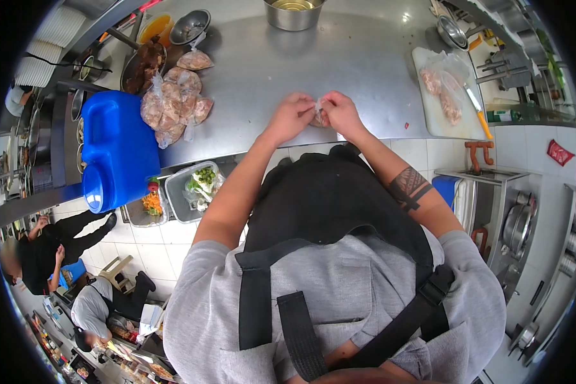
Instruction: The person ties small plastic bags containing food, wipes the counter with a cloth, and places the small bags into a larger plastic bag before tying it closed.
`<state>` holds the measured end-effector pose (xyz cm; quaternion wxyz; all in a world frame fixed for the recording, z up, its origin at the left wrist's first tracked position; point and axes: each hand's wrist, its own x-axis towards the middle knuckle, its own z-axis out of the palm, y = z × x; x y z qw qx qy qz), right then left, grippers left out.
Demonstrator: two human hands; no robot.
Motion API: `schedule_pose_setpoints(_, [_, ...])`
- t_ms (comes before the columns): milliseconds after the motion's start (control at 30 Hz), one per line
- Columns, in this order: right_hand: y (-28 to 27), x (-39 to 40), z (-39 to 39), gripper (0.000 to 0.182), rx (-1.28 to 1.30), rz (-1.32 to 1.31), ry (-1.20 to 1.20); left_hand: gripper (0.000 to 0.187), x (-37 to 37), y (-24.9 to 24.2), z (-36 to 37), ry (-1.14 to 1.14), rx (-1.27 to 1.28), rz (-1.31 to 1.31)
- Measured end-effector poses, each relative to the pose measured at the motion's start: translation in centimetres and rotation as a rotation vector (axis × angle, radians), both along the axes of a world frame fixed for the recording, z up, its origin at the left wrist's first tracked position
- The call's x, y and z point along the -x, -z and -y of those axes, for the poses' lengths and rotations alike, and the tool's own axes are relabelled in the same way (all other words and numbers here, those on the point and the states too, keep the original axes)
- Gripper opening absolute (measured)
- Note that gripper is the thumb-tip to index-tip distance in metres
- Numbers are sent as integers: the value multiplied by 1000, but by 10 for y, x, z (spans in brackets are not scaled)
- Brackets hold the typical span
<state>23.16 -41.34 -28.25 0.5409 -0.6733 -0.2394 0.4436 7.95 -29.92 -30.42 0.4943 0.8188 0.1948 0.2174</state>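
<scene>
While my left hand (290,117) and right hand (340,114) pinch shut on the small plastic bag (318,117) near the counter's (365,57) front edge, it seems light, limp and slippery, best gripped at its gathered neck.

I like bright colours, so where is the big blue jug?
In the head view, the blue jug lies on its side at the left end of the steel counter, right beside the pile of bagged meat and left of both hands.
</scene>
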Motion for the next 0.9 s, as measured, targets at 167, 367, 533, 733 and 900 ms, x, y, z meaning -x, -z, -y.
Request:
schedule_pose_setpoints(167, [-31, 15, 0, 23, 167, 594, -146, 23, -3, 4, 2, -2, -300, 6])
schedule_pose_setpoints(367, [-25, 4, -4, 15, -7, 757, -203, 20, -7, 2, 13, -51, -209, 78])
schedule_pose_setpoints(533, [-40, 4, -9, 8, -45, 842, -273, 16, -13, -8, 15, -76, -304, 62])
schedule_pose_setpoints(733, [-55, 2, -9, 6, -153, 1029, -379, 12, -14, -13, 12, -106, -279, 126])
schedule_pose_setpoints(900, [-79, 7, -11, 8, -152, 757, -345, 13, -16, -26, 18, -150, -168, 132])
